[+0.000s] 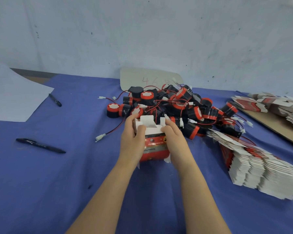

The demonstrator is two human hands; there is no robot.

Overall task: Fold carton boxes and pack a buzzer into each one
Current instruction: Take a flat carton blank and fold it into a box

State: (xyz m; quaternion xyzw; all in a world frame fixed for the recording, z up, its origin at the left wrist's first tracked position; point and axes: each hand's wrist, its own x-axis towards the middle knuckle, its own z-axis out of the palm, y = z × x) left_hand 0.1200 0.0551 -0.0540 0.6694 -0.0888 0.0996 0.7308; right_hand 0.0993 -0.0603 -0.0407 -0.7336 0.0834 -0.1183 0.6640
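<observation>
A red and white carton box (155, 146) is held over the blue cloth at the centre, its white end flaps standing open at the far end. My left hand (133, 141) grips its left side with the thumb on a flap. My right hand (173, 137) grips the right side, thumb on the white top edge. Just behind lies a heap of black and red buzzers (176, 105) with red and black wires and white connectors.
A fanned stack of flat cartons (260, 168) lies to the right, with more flat cartons (277, 105) on a brown board at far right. Two black pens (41, 146) (55, 99) and a white paper sheet (15, 97) lie on the left. A pale card (149, 78) leans against the wall.
</observation>
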